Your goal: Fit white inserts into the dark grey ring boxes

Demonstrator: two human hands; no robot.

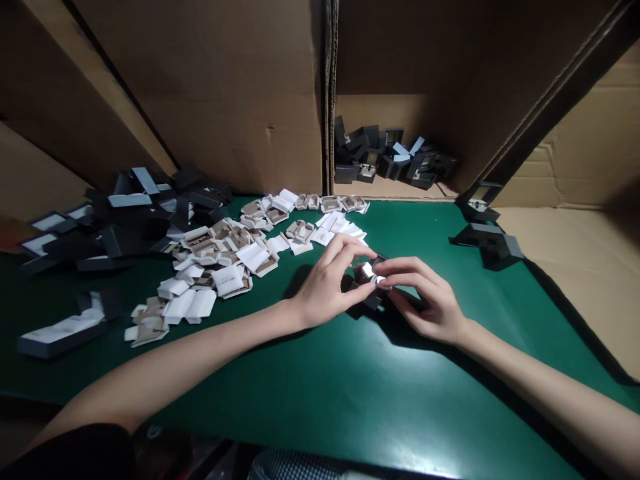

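In the head view, a small black box (373, 299) with a white piece (367, 270) in it stands on the green table between my hands. My left hand (327, 283) closes on its left side, thumb in front and fingertips at the back. From the right, my right hand (430, 297) has its fingertips bent against the box and the white part. My fingers hide much of the box, and the exact grip is hard to make out. Just behind my left hand lie flattened white card inserts (340, 223).
A heap of white card inserts (230, 247) spreads to the left, with a pile of black boxes (120, 227) beyond. An open black box (63, 337) lies front left. More boxes (380, 157) fill a cardboard compartment at the back; several black ones (487, 240) stand at the table's right edge.
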